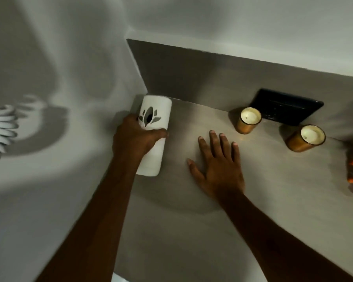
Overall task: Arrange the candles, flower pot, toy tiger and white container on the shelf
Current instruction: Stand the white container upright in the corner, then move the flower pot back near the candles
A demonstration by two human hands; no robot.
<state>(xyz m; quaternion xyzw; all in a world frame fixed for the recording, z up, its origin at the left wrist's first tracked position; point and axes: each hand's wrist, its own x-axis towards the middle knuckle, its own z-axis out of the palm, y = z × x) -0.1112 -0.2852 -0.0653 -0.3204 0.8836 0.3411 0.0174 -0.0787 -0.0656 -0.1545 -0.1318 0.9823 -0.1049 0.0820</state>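
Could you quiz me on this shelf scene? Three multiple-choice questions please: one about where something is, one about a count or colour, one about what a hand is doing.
1. Where does the white container stand?
A. at the shelf's left end, by the wall
B. between the two candles
C. on the black object

2. How many candles in amber glass are on the shelf?
A. one
B. two
C. four

3. What is the right hand doing?
A. gripping a candle
B. lying flat and open on the shelf
C. holding the container

Answers: 1 A, it is in the corner, held by the left hand. 2 B, one candle and another show. 3 B, its fingers are spread, holding nothing.
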